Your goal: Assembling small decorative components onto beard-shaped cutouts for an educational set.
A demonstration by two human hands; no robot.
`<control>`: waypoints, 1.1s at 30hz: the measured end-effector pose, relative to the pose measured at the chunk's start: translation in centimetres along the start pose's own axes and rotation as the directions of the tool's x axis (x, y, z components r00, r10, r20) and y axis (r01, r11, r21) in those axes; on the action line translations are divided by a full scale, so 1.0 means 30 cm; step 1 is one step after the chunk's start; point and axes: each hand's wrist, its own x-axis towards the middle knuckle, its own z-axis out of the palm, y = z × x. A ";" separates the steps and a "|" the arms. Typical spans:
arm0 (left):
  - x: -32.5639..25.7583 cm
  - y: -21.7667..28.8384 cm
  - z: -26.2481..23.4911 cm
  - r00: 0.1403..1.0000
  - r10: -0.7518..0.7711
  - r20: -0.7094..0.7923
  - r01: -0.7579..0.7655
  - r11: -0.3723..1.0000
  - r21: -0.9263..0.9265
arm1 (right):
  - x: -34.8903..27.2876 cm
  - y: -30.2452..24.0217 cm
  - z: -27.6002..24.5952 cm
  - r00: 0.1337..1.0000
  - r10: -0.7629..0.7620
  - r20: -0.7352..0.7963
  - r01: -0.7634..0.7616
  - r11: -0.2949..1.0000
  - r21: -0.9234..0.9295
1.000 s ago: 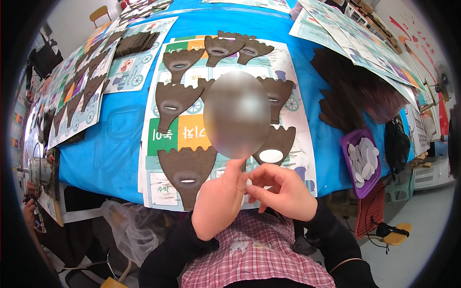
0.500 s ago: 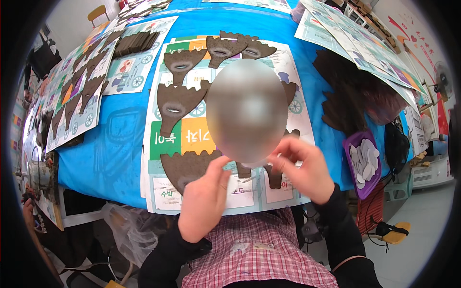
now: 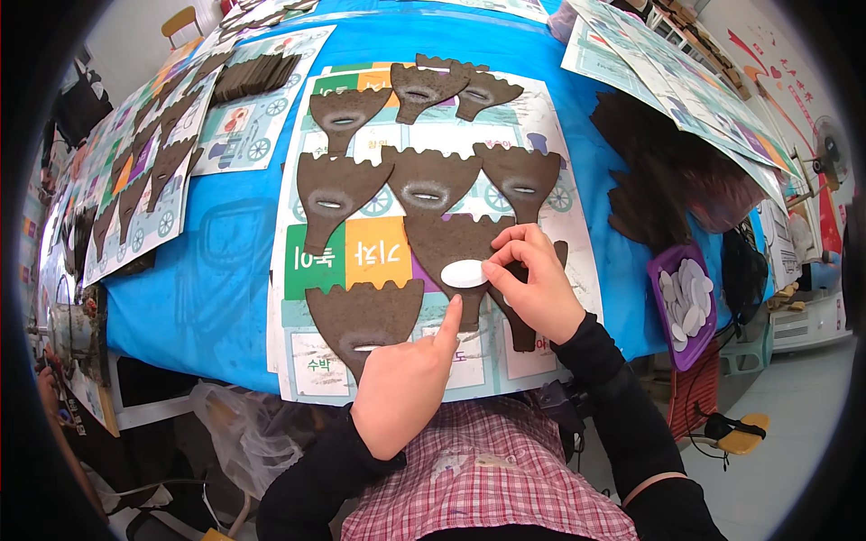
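On a blue tablecloth (image 3: 216,302), works over a printed sheet (image 3: 582,316) laid with dark cutouts (image 3: 436,176) ahead of both hands and beside the left. Pinches a white oval (image 3: 463,273) at its right end between thumb and fingers of the right hand (image 3: 541,288), over the neck of a brown piece (image 3: 451,236) before both hands; cannot tell whether pressed against it. Extends the index finger of the left hand (image 3: 397,392) just below the oval, with other fingers hidden; cannot tell how bent. Has, right of both hands, a purple tray (image 3: 690,360) of similar ovals (image 3: 690,298).
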 end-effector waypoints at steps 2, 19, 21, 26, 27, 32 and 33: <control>0.002 0.000 0.000 1.000 -0.003 0.002 0.003 1.000 -0.001 | 0.003 -0.005 0.001 1.000 0.024 -0.001 -0.024 1.000 0.007; 0.085 0.025 -0.035 1.000 0.013 0.004 -0.014 0.991 0.132 | -0.001 0.009 0.019 0.991 -0.056 -0.120 0.052 0.998 -0.043; 0.096 0.017 -0.022 0.998 0.034 0.049 -0.045 0.963 0.266 | -0.003 0.017 0.020 0.987 -0.123 -0.102 0.115 0.990 -0.079; 0.105 0.014 -0.037 0.997 0.027 0.074 -0.046 0.961 0.272 | -0.001 0.012 0.000 0.978 -0.123 -0.166 0.091 0.978 -0.190; 0.109 0.017 -0.046 0.996 0.028 0.084 -0.050 0.961 0.271 | 0.007 0.039 -0.003 0.981 -0.131 -0.140 0.115 0.986 -0.119; 0.054 -0.031 -0.084 0.967 -0.140 -0.215 0.106 0.981 -0.163 | -0.039 -0.124 -0.060 1.000 0.009 -0.007 -0.005 0.883 0.470; 0.038 -0.021 -0.088 0.946 -0.169 -0.278 0.078 0.948 -0.309 | -0.073 -0.184 -0.057 0.993 -0.051 0.109 0.004 0.920 0.392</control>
